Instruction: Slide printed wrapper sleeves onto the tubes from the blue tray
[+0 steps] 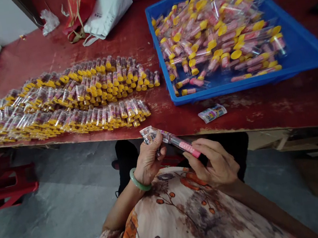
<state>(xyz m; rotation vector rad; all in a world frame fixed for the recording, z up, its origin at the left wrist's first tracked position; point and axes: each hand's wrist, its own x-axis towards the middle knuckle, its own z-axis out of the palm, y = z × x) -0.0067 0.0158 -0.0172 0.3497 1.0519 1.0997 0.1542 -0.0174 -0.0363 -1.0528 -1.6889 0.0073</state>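
The left hand (148,154) is near the edge of the surface (252,113), fingers (162,151) curled, thumb (155,140) on top. The right hand (216,160), near that edge too, pinches with its thumb and fingertips (198,144). The left arm (120,208) and right arm (261,201) reach toward the surface.

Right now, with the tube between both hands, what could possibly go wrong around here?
The tube, held by the left hand and right hand, is outside the front edge of the table, so a slip could drop it toward the floor. The loose printed wrapper lies near that edge and might be brushed off. The nearest pile of yellow-capped tubes also borders the edge; a bump could knock some down.
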